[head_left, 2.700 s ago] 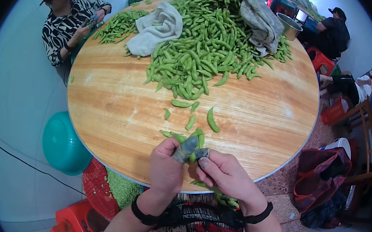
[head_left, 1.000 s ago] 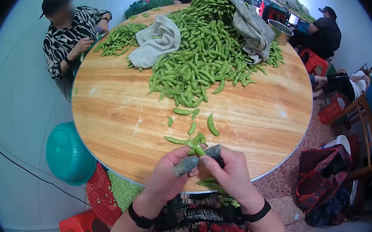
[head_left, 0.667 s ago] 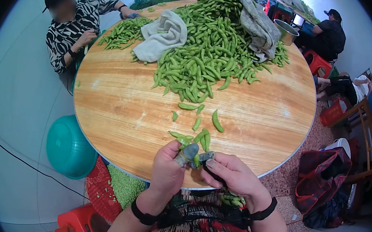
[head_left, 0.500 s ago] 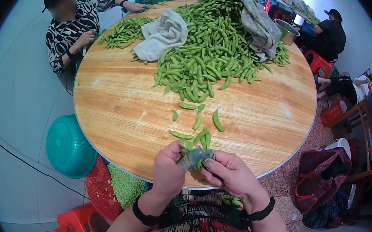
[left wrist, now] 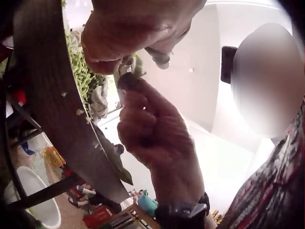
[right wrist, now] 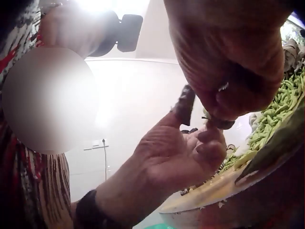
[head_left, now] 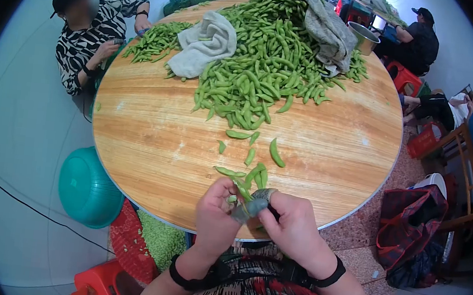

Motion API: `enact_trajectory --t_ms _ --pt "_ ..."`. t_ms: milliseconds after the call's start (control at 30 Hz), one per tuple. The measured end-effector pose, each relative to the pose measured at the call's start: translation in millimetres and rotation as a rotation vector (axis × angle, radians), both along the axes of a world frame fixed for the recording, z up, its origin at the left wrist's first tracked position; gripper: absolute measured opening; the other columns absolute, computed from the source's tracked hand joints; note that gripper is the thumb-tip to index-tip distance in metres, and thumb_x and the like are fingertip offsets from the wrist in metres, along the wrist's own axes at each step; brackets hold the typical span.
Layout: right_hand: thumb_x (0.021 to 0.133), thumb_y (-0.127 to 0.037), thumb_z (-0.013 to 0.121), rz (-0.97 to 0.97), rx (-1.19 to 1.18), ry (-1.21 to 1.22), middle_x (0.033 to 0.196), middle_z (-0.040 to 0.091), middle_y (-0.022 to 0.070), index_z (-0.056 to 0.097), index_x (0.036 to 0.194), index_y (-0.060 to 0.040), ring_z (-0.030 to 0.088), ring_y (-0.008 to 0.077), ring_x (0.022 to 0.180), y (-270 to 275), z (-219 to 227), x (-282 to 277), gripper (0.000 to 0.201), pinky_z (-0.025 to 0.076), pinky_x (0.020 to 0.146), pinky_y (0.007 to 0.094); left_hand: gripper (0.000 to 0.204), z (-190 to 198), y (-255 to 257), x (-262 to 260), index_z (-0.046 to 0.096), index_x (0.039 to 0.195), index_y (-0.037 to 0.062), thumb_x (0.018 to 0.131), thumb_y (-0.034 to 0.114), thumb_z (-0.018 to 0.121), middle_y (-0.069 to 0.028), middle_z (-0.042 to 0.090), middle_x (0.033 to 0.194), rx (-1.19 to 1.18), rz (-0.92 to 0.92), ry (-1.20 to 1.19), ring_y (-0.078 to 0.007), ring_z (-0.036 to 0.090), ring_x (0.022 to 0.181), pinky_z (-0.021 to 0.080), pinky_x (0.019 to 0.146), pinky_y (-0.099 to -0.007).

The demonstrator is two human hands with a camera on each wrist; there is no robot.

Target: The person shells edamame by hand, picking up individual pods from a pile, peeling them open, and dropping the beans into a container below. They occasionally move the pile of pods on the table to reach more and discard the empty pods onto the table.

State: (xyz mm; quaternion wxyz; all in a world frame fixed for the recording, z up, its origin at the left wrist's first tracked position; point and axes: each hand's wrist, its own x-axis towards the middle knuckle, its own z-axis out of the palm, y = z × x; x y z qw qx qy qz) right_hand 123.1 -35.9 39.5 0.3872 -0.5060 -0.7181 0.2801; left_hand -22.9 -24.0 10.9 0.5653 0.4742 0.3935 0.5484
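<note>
My left hand (head_left: 218,208) pinches a green soybean pod (head_left: 242,190) over the table's near edge; a grey cover (head_left: 251,209) sleeves its thumb. A pale bean (head_left: 232,199) shows by its fingers. From the other side, my right hand (head_left: 296,223) grips the pod's near end, its covered index finger (head_left: 264,195) curled there. In the left wrist view the right hand (left wrist: 155,126) meets the pod (left wrist: 138,66) with a dark-covered fingertip. The left hand (right wrist: 174,157) shows below the right hand (right wrist: 228,71) in the right wrist view.
Several loose pods (head_left: 278,153) lie ahead on the round wooden table (head_left: 151,138). Behind them rises a big pod heap (head_left: 262,64) with cloths (head_left: 204,46) on it. Shelled beans (head_left: 160,240) fill a container below left, near a teal basin (head_left: 89,187). Someone (head_left: 90,34) sits at left.
Over the last half second my left thumb has shifted right against my right hand, and more of the pod shows between them. The person at left has drawn an arm back toward the smaller pile.
</note>
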Motion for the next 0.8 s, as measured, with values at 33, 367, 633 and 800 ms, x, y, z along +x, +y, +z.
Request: enact_trajectory --t_ms 33,367,633,800 --pt "0.083 -0.014 0.061 0.002 -0.001 0.002 0.056 0.051 0.014 0.055 0.078 0.0001 0.049 0.0216 0.045 0.9 -0.6 0.0 0.016 0.04 0.046 0.0309 0.029 0.8 0.8 -1.9 0.052 0.104 -0.002 0.078 -0.002 0.065 -0.002 0.058 0.088 -0.001 0.002 0.002 -0.006 0.055 0.078 0.045 0.065 -0.0184" --pt "0.084 -0.015 0.058 0.059 -0.488 0.37 0.051 0.046 0.0108 0.058 0.08 -0.0007 0.047 0.0131 0.047 10.9 -12.5 8.6 0.015 0.039 0.045 0.0293 0.028 13.2 15.1 -20.1 0.054 0.11 -0.0002 0.083 0.001 0.06 -0.0012 0.059 0.083 -0.162 -0.321 0.151 -0.0043 0.054 0.067 0.043 0.058 -0.0165" --pt "0.081 -0.016 0.059 -0.134 -0.009 -0.255 0.057 0.055 0.0163 0.052 0.071 -0.0035 0.055 0.0351 0.052 10.0 0.5 3.2 0.017 0.044 0.047 0.0414 0.026 1.7 15.6 -14.2 0.055 0.109 0.0014 0.083 0.0 0.059 0.0013 0.057 0.078 -0.188 -0.101 0.052 -0.0039 0.052 0.065 0.038 0.054 -0.0165" --pt "0.078 -0.015 0.06 -0.126 0.18 -0.363 0.058 0.054 0.0102 0.052 0.073 -0.006 0.056 0.0273 0.05 -4.2 1.7 -5.1 0.012 0.044 0.045 0.0373 0.011 14.6 -7.2 -16.5 0.059 0.092 0.0025 0.082 0.0 0.061 0.0032 0.053 0.072 -0.069 -0.084 0.271 -0.0026 0.047 0.061 0.037 0.052 -0.0158"
